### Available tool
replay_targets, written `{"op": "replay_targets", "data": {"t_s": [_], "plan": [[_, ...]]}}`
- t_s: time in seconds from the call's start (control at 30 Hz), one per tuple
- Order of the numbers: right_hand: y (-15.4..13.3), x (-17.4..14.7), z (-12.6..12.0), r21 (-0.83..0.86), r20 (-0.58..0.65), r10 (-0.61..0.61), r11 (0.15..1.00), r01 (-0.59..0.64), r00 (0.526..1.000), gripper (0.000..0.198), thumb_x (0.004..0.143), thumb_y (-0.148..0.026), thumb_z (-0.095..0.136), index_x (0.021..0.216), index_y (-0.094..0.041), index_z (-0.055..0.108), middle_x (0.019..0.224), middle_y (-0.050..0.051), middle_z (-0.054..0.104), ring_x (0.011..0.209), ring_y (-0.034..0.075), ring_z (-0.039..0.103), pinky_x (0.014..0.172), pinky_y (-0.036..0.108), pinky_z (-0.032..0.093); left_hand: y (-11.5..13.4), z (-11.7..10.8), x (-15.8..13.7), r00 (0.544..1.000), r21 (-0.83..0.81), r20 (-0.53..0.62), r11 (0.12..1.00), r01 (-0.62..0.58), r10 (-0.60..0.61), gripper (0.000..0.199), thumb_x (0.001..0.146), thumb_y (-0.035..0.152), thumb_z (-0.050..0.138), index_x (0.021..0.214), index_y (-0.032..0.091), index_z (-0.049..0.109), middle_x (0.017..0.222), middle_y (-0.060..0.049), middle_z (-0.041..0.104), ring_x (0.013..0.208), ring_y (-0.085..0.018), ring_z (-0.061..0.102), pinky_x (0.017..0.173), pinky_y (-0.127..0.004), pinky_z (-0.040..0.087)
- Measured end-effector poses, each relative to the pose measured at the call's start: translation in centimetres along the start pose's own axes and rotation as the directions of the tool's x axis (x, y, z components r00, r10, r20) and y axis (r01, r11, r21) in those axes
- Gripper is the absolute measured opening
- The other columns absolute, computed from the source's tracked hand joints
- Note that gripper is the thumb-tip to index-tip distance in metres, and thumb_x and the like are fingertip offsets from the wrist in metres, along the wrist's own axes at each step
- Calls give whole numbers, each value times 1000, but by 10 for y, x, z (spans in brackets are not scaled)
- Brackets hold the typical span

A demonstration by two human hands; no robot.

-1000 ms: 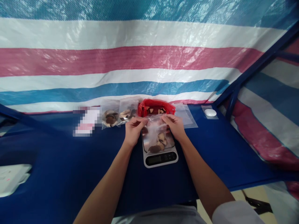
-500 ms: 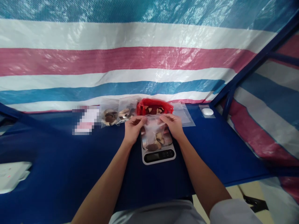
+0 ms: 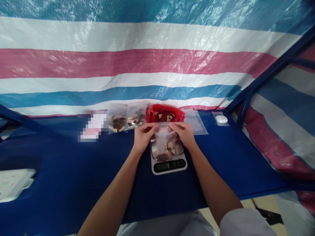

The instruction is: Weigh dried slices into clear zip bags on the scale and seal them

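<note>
A clear zip bag [image 3: 162,139] with brown and cream dried slices in its lower end lies over a white kitchen scale [image 3: 169,171]. My left hand [image 3: 144,136] pinches the bag's top edge on the left. At the right end of the same edge, my right hand [image 3: 184,133] pinches it between thumb and fingers. The slices rest above the scale's dark display. Just behind my hands stands an open red plastic bag [image 3: 177,114] with more dried pieces inside.
Two filled clear bags, one with dark slices [image 3: 117,123] and one with paler pieces [image 3: 134,120], lie left of the red bag. Flat empty bags [image 3: 199,123] lie to its right. A white oval object [image 3: 221,119] sits further right. A white power strip [image 3: 16,184] is at the left.
The view has shifted slightly, so everything sits a little further right. My fingers have moved slightly along the bag's top edge, the left thumb inward; both hands still hold it.
</note>
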State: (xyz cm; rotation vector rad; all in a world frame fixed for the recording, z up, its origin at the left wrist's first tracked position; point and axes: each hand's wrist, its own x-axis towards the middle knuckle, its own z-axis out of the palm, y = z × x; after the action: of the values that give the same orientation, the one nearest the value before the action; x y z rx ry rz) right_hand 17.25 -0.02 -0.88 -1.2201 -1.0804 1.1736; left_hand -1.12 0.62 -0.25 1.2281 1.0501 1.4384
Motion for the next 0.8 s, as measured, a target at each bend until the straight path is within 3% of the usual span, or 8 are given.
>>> {"op": "replay_targets", "data": {"t_s": [0.13,0.33,0.57,0.8], "plan": [[-1,0,-1,-18,13,9,1000,-9,1000,32,71,-53,78,83,-23,79,73,2,76,55,19,70,45,28,55,-2,1,1,1000,7,0,1000,25,-25,27,63,42,88,72,19,80,66,-3,73,58,-16,63,56,-26,52],[1,1,-3,-34,60,42,999,-40,997,39,70,-56,78,89,-22,76,78,2,77,56,18,70,39,23,51,-7,-1,2,999,71,20,997,-30,29,22,67,40,85,71,19,80,66,-4,74,59,-14,63,57,-23,51],[5,3,-4,-39,83,-52,998,55,995,35,73,-53,78,88,-21,77,74,3,76,58,18,69,53,29,60,-5,2,-2,998,157,22,986,-60,57,21,71,38,81,77,19,81,72,-4,77,62,-16,66,58,-24,53],[6,1,-1,-80,93,-145,985,152,985,31,73,-50,79,84,-20,79,78,4,77,70,21,72,68,34,64,-4,2,-3,987,217,116,966,-139,116,18,75,35,79,78,18,81,77,-5,78,68,-17,68,68,-26,55]]}}
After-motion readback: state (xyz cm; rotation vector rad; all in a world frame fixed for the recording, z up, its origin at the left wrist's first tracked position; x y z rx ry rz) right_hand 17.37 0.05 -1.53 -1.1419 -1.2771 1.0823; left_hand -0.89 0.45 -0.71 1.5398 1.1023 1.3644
